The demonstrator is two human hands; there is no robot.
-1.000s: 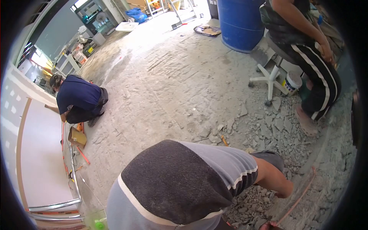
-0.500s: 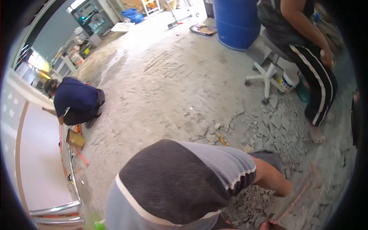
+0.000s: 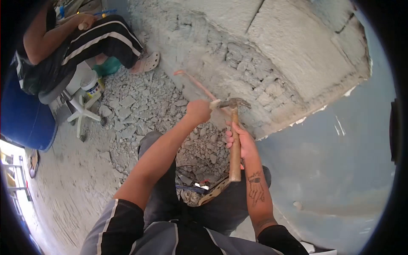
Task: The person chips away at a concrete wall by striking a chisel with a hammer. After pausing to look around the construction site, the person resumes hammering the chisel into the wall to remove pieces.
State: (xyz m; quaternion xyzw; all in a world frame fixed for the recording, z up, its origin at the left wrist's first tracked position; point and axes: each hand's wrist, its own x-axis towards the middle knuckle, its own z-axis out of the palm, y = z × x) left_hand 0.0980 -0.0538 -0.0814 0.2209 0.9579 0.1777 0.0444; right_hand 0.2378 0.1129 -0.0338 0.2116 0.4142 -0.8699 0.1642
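A claw hammer (image 3: 235, 157) with a wooden handle is upright in my view, its metal head at the top. My right hand (image 3: 245, 142) wraps round the handle from behind, below the head. Close at the left of the head, my left hand (image 3: 199, 111) is closed in a fist. A pale end shows between that fist and the hammer head; I cannot tell what it belongs to. Behind both hands an orange-red bar (image 3: 202, 88) with a bent end slants across the rubble (image 3: 144, 102). Chipped concrete wall (image 3: 259, 72) lies just beyond.
Another person sits at upper left, a clog (image 3: 146, 63) on the rubble. Near them are a wheeled chair base (image 3: 81, 111), a white bucket (image 3: 91, 83) and a blue barrel (image 3: 25, 114). A grey-blue wall surface (image 3: 323, 170) fills the right side.
My view has swung from the wider room to the broken wall and rubble. Both hands now show in the middle, with the hammer in the right; before, they were low at the edge.
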